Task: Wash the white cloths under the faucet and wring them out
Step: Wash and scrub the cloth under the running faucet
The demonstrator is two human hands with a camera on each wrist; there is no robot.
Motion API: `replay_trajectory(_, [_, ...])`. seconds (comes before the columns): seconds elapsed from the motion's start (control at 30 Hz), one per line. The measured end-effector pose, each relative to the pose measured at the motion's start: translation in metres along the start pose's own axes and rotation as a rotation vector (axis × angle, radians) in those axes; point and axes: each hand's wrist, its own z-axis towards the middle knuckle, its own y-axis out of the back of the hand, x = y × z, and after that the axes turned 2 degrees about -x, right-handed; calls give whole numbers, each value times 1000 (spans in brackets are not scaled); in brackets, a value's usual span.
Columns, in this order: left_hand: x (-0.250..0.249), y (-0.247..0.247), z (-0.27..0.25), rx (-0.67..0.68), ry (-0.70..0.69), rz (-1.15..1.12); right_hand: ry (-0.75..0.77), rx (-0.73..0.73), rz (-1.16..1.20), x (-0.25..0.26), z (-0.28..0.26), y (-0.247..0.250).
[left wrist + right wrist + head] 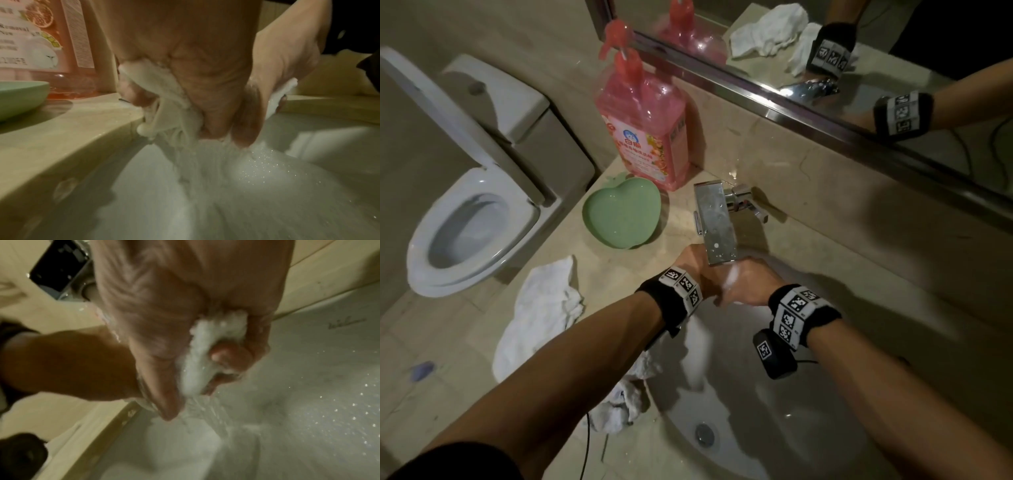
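Both hands are pressed together just under the chrome faucet (715, 222), over the white sink (774, 411). My left hand (690, 265) grips one end of a wet white cloth (164, 100), its fingers curled round it. My right hand (751, 284) clenches the other end of the cloth (203, 350). Water streams (193, 155) run from the squeezed cloth into the basin. Most of the cloth is hidden inside the two fists. A second white cloth (544, 308) lies spread on the counter to the left. A third crumpled cloth (626, 394) sits at the sink's edge under my left forearm.
A pink detergent bottle (647, 126) and a green heart-shaped dish (623, 216) stand on the counter left of the faucet. An open toilet (472, 212) is beyond the counter's left edge. A mirror (859, 68) runs along the back wall. The drain (704, 433) is near the basin's front.
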Motion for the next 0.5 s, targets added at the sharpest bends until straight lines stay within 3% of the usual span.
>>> replay_trajectory(0.17, [2,-11,7,28,138,-133,-1,-68,-352,9,4,0])
replay_trajectory(0.27, [0,-12,11,7,67,-92,-1,-76,-454,3,7,-4])
replay_trajectory(0.4, [-4,-4,6,9,-25,-15,53,-134,-414,-6,11,-8])
replay_trajectory(0.5, [6,-5,2,46,65,-130,73,-225,-185,-15,12,-3])
